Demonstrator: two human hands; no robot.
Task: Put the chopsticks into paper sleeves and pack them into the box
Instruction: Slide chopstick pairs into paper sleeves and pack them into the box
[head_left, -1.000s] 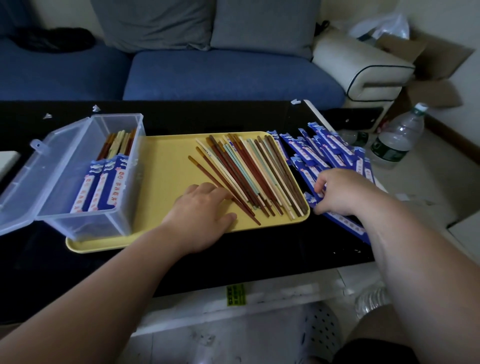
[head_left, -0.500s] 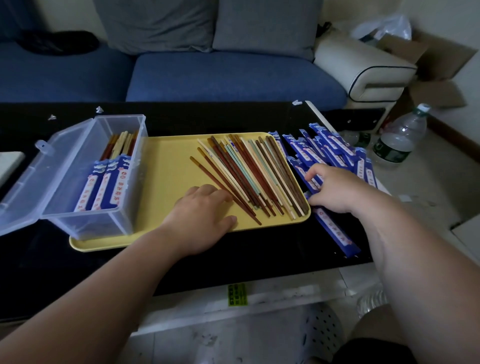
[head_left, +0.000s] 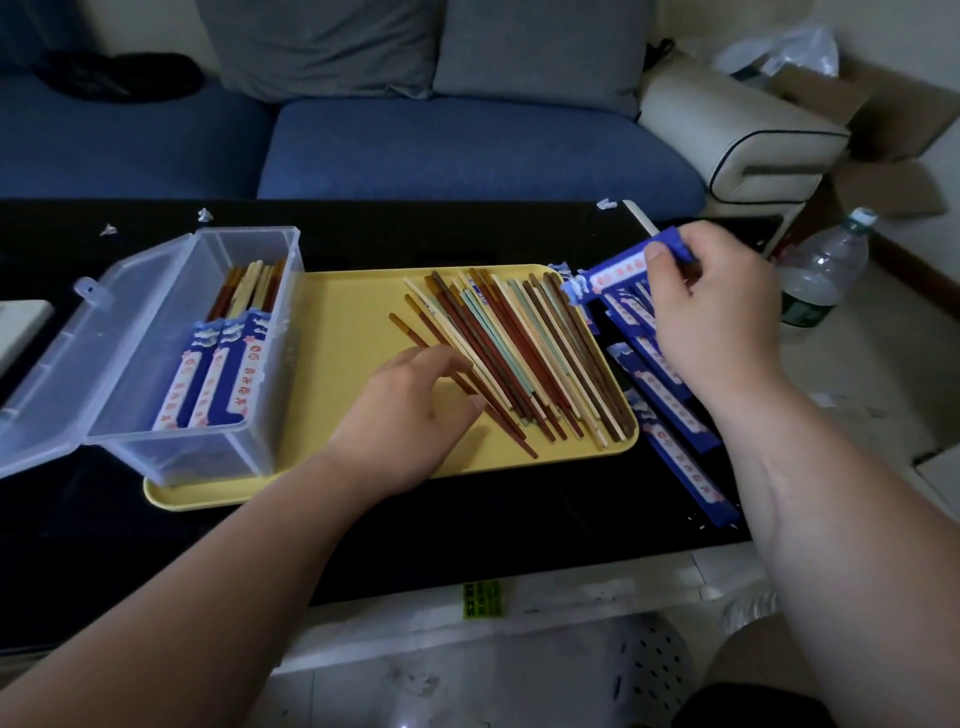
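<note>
Yellow tray (head_left: 353, 322) lies on the black worktop (head_left: 467, 530). Loose chopsticks (head_left: 519, 353), brown, cream and pale green, are fanned over the tray's right half.

Left hand (head_left: 410, 410) is on the tray. Its fingers are bent over the leftmost brown chopsticks and the thumb is beside them. Cannot tell whether it pinches one or only rests there.

Right hand (head_left: 711, 312) is off the tray's far right corner. Thumb and fingers pinch a blue paper sleeve (head_left: 618, 273), held clear of the worktop with its free end pointing at the tray.

Spare sleeves (head_left: 670, 400) lie in a loose heap along the tray's right edge, on the worktop.

Clear box (head_left: 171, 364) stands on the tray's left end with its lid hinged open to the left. Sleeved pairs (head_left: 218, 374) are inside it.

Water bottle (head_left: 826, 275) stands on the floor, well right of the tray.
</note>
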